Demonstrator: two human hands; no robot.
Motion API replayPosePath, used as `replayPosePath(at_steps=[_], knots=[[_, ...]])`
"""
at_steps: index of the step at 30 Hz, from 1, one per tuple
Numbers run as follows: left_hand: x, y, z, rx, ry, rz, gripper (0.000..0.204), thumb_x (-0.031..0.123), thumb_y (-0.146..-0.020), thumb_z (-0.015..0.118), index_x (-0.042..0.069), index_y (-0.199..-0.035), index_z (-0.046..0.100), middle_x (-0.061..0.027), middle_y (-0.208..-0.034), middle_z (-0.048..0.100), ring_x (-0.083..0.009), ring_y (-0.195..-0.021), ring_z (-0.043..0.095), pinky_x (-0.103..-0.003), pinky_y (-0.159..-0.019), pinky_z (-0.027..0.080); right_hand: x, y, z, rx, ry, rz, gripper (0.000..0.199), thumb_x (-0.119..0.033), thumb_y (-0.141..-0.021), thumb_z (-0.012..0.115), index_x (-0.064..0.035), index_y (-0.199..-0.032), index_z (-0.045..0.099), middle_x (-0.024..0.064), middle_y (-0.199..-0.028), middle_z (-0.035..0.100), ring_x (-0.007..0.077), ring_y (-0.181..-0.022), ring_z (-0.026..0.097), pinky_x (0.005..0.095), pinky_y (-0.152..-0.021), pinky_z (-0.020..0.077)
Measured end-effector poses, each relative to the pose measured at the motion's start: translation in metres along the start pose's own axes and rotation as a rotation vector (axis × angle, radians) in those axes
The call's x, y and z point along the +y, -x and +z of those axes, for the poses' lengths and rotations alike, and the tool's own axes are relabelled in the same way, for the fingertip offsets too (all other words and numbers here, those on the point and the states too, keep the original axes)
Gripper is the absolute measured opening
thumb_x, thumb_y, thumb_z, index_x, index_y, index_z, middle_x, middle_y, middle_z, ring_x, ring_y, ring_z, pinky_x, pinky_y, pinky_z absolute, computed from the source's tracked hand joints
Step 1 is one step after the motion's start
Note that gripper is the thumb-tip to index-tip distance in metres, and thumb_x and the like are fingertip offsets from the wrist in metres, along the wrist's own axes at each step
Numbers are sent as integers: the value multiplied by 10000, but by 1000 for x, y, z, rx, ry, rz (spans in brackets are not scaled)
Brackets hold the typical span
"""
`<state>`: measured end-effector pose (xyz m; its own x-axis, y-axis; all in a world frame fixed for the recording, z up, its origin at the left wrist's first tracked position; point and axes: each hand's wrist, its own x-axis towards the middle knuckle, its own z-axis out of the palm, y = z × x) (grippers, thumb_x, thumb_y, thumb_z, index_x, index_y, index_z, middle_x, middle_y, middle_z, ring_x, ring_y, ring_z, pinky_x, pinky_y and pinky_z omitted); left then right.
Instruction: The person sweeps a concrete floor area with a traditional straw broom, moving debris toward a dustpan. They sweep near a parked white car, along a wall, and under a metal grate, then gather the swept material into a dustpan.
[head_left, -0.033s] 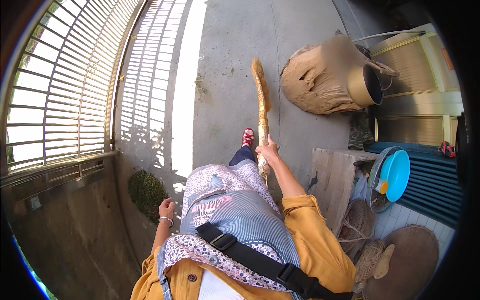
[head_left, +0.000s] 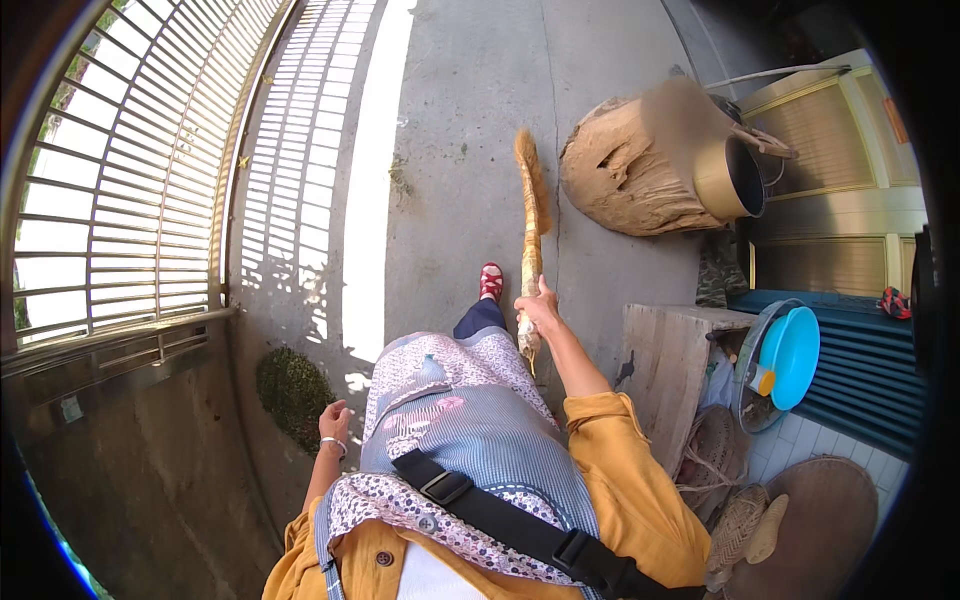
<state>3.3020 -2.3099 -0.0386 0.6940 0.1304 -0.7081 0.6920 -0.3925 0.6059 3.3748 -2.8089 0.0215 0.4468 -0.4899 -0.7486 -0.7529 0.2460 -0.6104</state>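
From the head view, the right hand (head_left: 540,306) is wrapped tight around a broom (head_left: 530,240), fingers curled about its pale bound handle near the lower end; a short stub of handle pokes out below the fist, toward the apron (head_left: 470,420). Up from the grip the broom runs ahead over the concrete floor (head_left: 450,130), and its bristly orange-brown tip lies far beyond the fist, near the sunlit strip. Just left of the grip a red sandal (head_left: 491,281) shows on the floor. Right of the grip and farther out sits a big tan clay oven (head_left: 640,175) with a dark round mouth. Nearer on the right stand a wooden crate (head_left: 665,370) and a blue basin (head_left: 790,355). The left hand (head_left: 334,423) hangs well apart from the broom, down by the apron's left edge, loosely curled and holding nothing, a bangle at the wrist. Beyond it a metal railing (head_left: 130,200) lets light through.
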Motion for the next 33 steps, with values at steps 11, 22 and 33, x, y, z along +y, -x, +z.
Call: replayPosePath(at_steps=[11,22,33], knots=[[100,-27,107,-66,-31,-62,319,140,-763,576,12,-1056,568,-65,-780,620,-109,-643,556,-244,-595,460,-77,-74,-113,-334,-336,108,889,76,-662,575,-158,-1376,101,80,-577,493,178,-404,497,325,-339,440],[199,-41,174,-64,-129,-17,308,135,-784,576,4,-1062,560,-107,-818,633,-130,-710,586,-249,-639,469,-134,-154,-21,-324,-166,162,965,71,-652,575,-165,-1375,-18,92,-605,507,182,-421,505,344,-361,443],[477,6,227,-580,406,359,352,184,-829,577,12,-1129,508,-72,-938,571,-149,-908,543,-294,-812,438,-178,-121,-88,-460,-343,88,916,55,-677,566,-142,-1377,9,84,-610,496,171,-427,499,323,-354,453]])
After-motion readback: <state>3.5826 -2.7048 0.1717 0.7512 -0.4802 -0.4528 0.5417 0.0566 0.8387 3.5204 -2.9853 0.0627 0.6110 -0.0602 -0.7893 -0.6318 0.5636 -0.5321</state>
